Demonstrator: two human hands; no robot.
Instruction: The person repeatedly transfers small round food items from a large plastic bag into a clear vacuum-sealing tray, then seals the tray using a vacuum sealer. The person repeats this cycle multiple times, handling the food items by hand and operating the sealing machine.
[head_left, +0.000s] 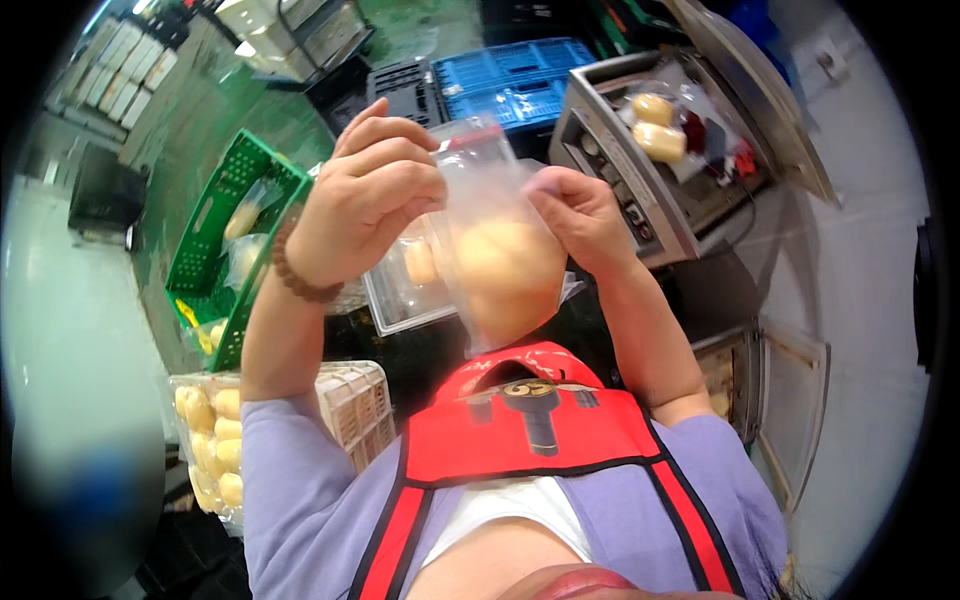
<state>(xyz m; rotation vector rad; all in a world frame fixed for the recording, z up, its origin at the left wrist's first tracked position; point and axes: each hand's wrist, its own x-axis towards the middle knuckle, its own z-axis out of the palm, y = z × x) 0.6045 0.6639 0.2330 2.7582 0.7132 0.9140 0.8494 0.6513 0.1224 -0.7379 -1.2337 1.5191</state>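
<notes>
In front of my chest hangs a clear plastic bag (499, 247) with large, rounded, pale yellow food pieces in its lower part. My left hand (375, 180) pinches the bag's upper left edge between thumb and forefinger, the other fingers raised. On the opposite side, the fingertips of my right hand (577, 214) grip the upper right edge. The image is slightly blurred here, and the bag's exact folds are hard to make out. Behind and below the bag is a shallow clear-walled tray (386, 307), partly hidden, with another pale yellow piece (421, 262) in it.
To the right stands a metal vacuum-packing machine (630, 180), lid (765, 82) raised, bagged yellow pieces (656, 131) inside. A green crate (202, 232) with bagged pieces is at left, above a white crate (356, 397) and a bag of several pieces (214, 442). Blue crates (517, 75) stand beyond.
</notes>
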